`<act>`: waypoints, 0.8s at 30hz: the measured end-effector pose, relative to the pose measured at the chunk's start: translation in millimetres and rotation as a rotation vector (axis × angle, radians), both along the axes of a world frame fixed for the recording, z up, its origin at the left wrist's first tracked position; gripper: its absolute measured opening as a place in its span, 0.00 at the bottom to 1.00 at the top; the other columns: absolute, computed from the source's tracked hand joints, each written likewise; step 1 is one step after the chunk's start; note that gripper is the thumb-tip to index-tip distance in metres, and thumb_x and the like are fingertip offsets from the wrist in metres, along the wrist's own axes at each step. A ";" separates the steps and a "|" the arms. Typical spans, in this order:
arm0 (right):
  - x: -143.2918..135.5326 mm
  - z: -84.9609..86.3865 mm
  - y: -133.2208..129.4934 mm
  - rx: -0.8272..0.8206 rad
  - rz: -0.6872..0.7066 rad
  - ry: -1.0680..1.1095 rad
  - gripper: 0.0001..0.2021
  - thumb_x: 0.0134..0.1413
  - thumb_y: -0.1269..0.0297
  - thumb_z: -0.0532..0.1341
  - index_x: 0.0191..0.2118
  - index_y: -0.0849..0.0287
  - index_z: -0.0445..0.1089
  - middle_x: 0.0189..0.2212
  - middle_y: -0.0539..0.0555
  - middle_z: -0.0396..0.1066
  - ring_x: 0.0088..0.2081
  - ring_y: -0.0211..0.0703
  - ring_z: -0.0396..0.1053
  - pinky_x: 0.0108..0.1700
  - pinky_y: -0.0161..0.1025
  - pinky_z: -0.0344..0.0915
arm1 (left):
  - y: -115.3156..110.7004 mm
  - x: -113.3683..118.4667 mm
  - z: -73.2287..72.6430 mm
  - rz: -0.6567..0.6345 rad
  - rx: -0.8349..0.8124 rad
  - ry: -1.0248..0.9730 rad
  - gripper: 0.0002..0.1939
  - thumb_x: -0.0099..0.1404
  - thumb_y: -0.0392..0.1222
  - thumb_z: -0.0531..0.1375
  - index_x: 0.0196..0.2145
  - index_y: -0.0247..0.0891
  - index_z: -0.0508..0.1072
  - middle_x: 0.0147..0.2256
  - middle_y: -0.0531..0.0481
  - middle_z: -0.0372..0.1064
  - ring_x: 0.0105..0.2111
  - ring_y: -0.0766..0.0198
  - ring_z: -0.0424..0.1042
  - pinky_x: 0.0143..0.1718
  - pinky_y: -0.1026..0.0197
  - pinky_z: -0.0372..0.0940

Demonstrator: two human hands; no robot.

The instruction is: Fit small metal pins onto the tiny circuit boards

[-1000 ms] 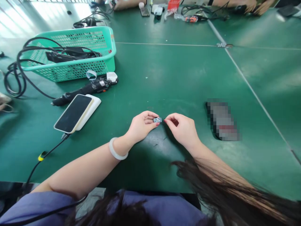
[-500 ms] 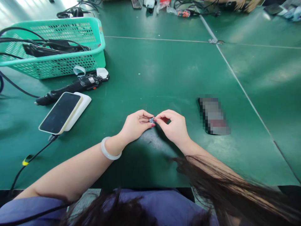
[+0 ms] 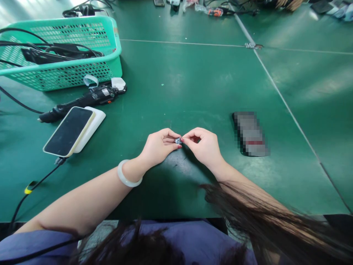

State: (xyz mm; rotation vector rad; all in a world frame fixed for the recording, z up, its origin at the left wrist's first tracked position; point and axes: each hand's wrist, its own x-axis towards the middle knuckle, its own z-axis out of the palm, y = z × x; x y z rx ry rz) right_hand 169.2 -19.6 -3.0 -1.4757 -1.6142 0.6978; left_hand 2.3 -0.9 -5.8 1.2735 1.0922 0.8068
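Note:
Between my two hands, low over the green table, is a tiny part (image 3: 178, 141) with a dark and silvery patterned surface, too small to name. The thumb and fingers of my left hand (image 3: 159, 148) pinch it from the left. From the right, the thumb and forefinger of my right hand (image 3: 202, 146) press together at its edge; whether they grip the same part or something smaller is hidden. A pale bangle (image 3: 128, 175) circles my left wrist.
At left lie a phone (image 3: 70, 130) on a white slab, a black electric screwdriver (image 3: 82, 101), and a green basket (image 3: 111, 62) holding cables. A pixelated dark device (image 3: 249, 134) lies at right. Across the table, another person's hand (image 3: 291, 4) shows near more tools.
The whole view has shifted slightly, so the basket and phone sit a little further left and up. My hands keep almost the same pose around the small part.

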 end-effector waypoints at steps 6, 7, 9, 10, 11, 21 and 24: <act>3.2 1.5 0.6 -0.003 0.017 0.056 0.05 0.51 0.66 0.64 0.26 0.55 0.76 0.28 0.50 0.76 0.32 0.40 0.71 0.37 0.39 0.67 | 1.1 0.2 -0.5 0.003 -0.006 -0.027 0.13 0.49 0.35 0.69 0.33 0.36 0.73 0.35 0.47 0.78 0.37 0.61 0.78 0.46 0.54 0.71; 4.0 1.7 0.8 0.007 0.012 0.076 0.06 0.53 0.66 0.62 0.28 0.55 0.77 0.29 0.50 0.77 0.34 0.41 0.72 0.39 0.40 0.67 | 1.7 0.2 -0.3 0.015 -0.015 -0.033 0.13 0.48 0.35 0.70 0.33 0.35 0.73 0.35 0.46 0.78 0.37 0.61 0.77 0.46 0.55 0.71; 6.0 1.9 1.4 0.029 -0.009 0.102 0.08 0.56 0.64 0.60 0.30 0.55 0.77 0.31 0.51 0.77 0.35 0.41 0.73 0.40 0.41 0.68 | 3.7 0.2 0.1 0.047 -0.050 -0.070 0.13 0.48 0.34 0.70 0.33 0.35 0.73 0.36 0.46 0.77 0.36 0.62 0.77 0.45 0.56 0.71; 7.1 1.7 1.7 0.041 -0.021 0.105 0.09 0.57 0.64 0.59 0.31 0.55 0.77 0.31 0.51 0.77 0.35 0.41 0.73 0.40 0.40 0.68 | 5.1 0.1 0.2 0.075 -0.071 -0.109 0.14 0.48 0.34 0.70 0.33 0.34 0.72 0.35 0.46 0.77 0.36 0.63 0.77 0.44 0.57 0.71; 8.0 1.2 2.0 0.052 -0.026 0.095 0.10 0.58 0.64 0.58 0.31 0.56 0.76 0.31 0.51 0.77 0.35 0.40 0.73 0.40 0.40 0.68 | 6.7 -0.2 0.2 0.115 -0.090 -0.162 0.14 0.49 0.34 0.69 0.34 0.34 0.72 0.34 0.47 0.77 0.36 0.64 0.77 0.43 0.59 0.71; -10.4 -13.4 0.0 0.142 0.294 -0.506 0.09 0.58 0.63 0.60 0.41 0.57 0.75 0.38 0.56 0.73 0.40 0.46 0.65 0.46 0.45 0.64 | 13.8 -0.3 -2.2 0.334 -0.146 -0.387 0.13 0.54 0.35 0.67 0.38 0.35 0.71 0.34 0.50 0.75 0.32 0.69 0.76 0.39 0.63 0.69; -14.9 -14.9 1.3 0.137 0.312 -0.571 0.08 0.59 0.64 0.59 0.37 0.57 0.75 0.36 0.55 0.72 0.38 0.46 0.63 0.43 0.44 0.63 | 12.7 0.6 -2.5 0.336 -0.133 -0.369 0.13 0.54 0.35 0.67 0.38 0.34 0.71 0.34 0.50 0.75 0.32 0.69 0.75 0.39 0.63 0.69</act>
